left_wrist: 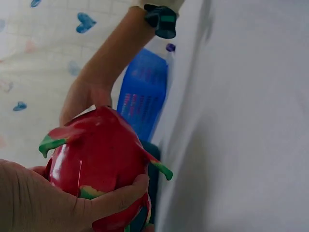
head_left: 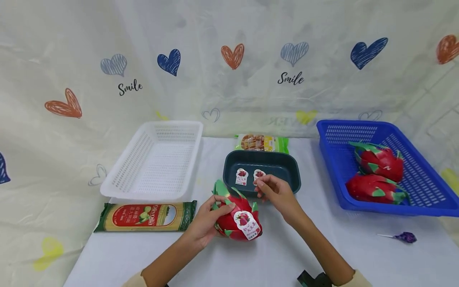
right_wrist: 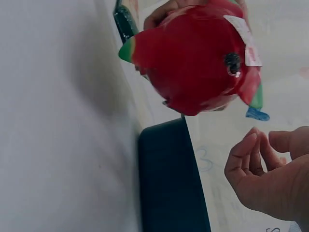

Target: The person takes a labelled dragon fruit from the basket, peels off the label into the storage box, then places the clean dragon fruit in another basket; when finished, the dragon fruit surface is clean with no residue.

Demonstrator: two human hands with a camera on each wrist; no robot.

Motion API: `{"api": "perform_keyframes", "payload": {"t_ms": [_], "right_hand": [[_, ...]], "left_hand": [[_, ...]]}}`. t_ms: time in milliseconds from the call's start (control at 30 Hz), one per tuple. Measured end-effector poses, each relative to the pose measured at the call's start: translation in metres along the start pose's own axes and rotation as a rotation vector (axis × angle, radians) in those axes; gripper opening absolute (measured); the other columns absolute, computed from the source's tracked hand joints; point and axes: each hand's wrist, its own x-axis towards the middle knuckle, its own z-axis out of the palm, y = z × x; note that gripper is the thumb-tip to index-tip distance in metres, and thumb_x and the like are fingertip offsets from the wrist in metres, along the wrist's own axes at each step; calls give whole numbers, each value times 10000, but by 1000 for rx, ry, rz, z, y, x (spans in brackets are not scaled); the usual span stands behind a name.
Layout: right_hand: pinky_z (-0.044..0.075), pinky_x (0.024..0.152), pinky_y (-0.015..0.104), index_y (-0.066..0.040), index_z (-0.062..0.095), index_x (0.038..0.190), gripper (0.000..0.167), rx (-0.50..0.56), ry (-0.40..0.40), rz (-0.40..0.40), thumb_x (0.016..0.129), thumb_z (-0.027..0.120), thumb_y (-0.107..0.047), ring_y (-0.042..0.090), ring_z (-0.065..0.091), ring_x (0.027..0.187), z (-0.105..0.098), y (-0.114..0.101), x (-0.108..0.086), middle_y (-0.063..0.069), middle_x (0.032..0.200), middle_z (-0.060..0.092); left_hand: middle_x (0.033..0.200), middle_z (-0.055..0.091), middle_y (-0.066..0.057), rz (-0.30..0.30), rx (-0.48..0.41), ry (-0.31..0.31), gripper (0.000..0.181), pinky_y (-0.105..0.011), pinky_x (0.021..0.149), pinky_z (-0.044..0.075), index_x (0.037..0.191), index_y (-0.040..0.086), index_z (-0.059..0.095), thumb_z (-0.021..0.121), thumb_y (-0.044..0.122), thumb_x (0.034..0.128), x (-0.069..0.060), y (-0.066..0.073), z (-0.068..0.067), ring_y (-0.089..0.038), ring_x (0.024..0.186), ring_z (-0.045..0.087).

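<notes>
My left hand (head_left: pixel 208 219) grips a red dragon fruit (head_left: pixel 227 219) with green leaf tips, held over the table in front of the dark tray (head_left: pixel 297 171). A white label (head_left: pixel 247 225) is on the fruit's right side. In the left wrist view the left hand (left_wrist: pixel 72 205) has its thumb against the fruit (left_wrist: pixel 111 145). Two similar stickers lie in the tray, the left one (head_left: pixel 242 177) fully visible, the right one partly behind my right hand (head_left: pixel 281 195). The right wrist view shows that right hand (right_wrist: pixel 270 174) with fingers loosely bent, thumb apart, nothing visible between them.
A white basket (head_left: pixel 152 195) stands at the left, a pasta pack (head_left: pixel 145 217) before it. Behind the tray lies a green food packet (head_left: pixel 282 144). A blue basket (head_left: pixel 344 201) at the right holds two dragon fruits (head_left: pixel 376 187); a wrapped lollipop (head_left: pixel 407 237) lies in front.
</notes>
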Motion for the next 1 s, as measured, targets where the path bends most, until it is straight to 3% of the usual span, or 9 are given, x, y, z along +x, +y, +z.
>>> {"api": "perform_keyframes", "payload": {"t_ms": [200,333,533,667,733,833,933,1000], "right_hand": [[547,654,253,-16,619,1121,337,-55,-61,-5,962,616,-312,237,596,747,-6,8,-9,170,961,647],[532,612,260,-35,620,1115,324,-86,-102,13,958,620,-319,272,580,732,-8,13,-13,164,942,638],[535,607,264,-31,614,1129,335,-105,-116,53,947,636,-311,190,555,713,-9,19,-15,144,938,630],[544,632,245,-34,617,1138,315,-117,-114,44,947,641,-284,167,562,747,-11,22,-14,130,970,632],[545,634,241,-40,624,1132,295,-122,-103,42,944,648,-266,171,568,756,-12,23,-13,133,971,631],[552,632,265,-33,629,1137,297,-152,-91,39,943,649,-258,184,564,747,-15,22,-13,151,988,634],[558,634,294,-32,637,1141,303,-184,-80,50,944,647,-263,200,559,765,-19,22,-13,167,1027,638],[563,650,294,-28,637,1148,312,-208,-83,57,945,645,-264,206,572,812,-21,23,-12,162,1086,647]], "left_hand": [[1427,413,-191,-47,-10,20,463,-518,860,563,1236,148,482,734,245,860,0,-16,4,-413,1320,384],[1430,394,-207,-89,-25,-12,496,-559,852,554,1278,136,451,715,224,868,6,-15,7,-435,1329,361],[1446,360,-201,-181,56,-160,600,-576,828,553,1378,194,345,690,166,888,17,-5,-1,-448,1334,349],[1389,398,-187,-191,236,-291,623,-548,774,576,1396,268,285,672,191,914,22,-1,-17,-421,1247,465],[1289,465,-186,-154,391,-341,623,-514,722,592,1401,295,285,675,230,919,24,1,-25,-385,1139,563],[1080,584,-169,-37,683,-364,552,-406,645,605,1389,292,380,671,313,920,26,6,-32,-300,913,672],[890,630,-110,170,933,-290,382,-295,599,559,1271,221,547,648,356,929,28,17,-32,-217,749,652],[855,619,-62,322,1015,-234,299,-268,616,529,1189,165,611,630,334,942,30,24,-25,-181,763,616]]}}
